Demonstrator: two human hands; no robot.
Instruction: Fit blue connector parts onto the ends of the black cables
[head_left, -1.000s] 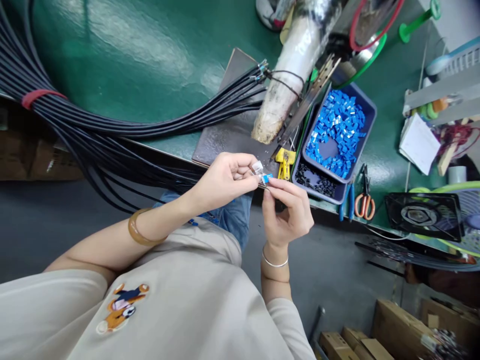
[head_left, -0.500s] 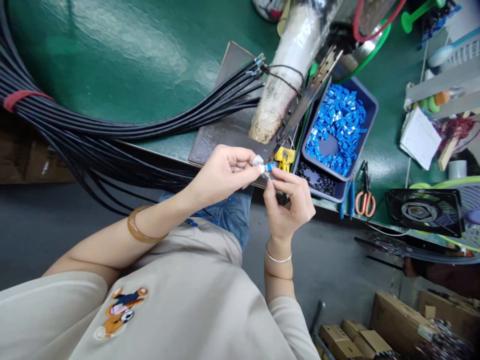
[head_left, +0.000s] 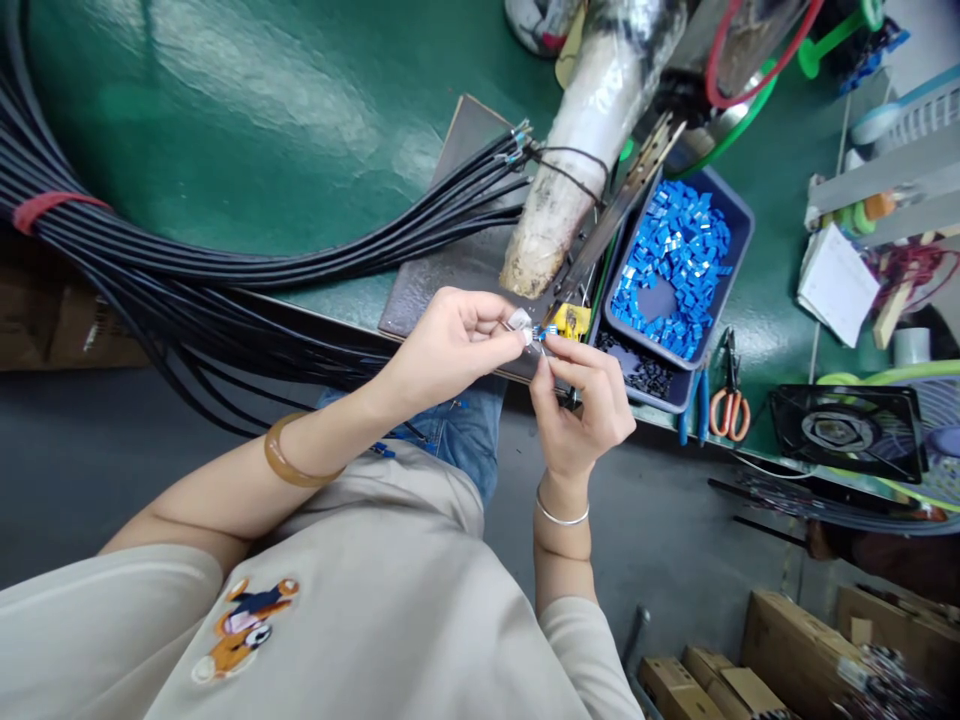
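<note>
My left hand point(head_left: 469, 330) is closed in a pinch, with white wrapping at the fingertips. Fine wire ends stick out of its grip, and the cable behind them is mostly hidden by the fingers. They meet a small blue connector point(head_left: 548, 332) just beyond the fingertips. My right hand point(head_left: 585, 395) pinches a thin silvery wire point(head_left: 544, 350) between thumb and forefinger, the forefinger close against the connector. Above, the pointed tip of a soldering iron point(head_left: 592, 235) reaches down to the connector; whether it touches I cannot tell.
Black cables point(head_left: 300, 262) lie bundled on the left of the green bench. To the right stand a tray of blue connectors point(head_left: 739, 215), a tray of small black parts point(head_left: 646, 378), orange-handled pliers point(head_left: 729, 410) and a black fan point(head_left: 847, 430). A wrapped white tube point(head_left: 574, 140) hangs overhead.
The blue connector and right fingertips sit slightly nearer the iron's tip, and the yellow piece behind is more covered. Both hands keep their pinch; the whole view has shifted a little.
</note>
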